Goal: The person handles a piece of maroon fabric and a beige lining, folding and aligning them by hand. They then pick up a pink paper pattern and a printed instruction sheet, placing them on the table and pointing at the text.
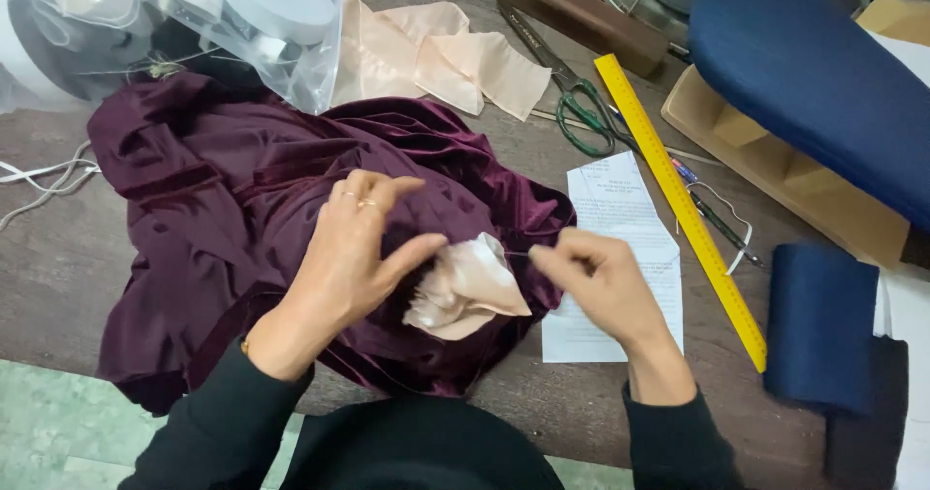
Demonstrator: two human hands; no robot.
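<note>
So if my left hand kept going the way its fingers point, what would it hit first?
Probably the pale pink fabric piece: the left hand points right, its fingers already at it. Beyond lies the right hand.
</note>
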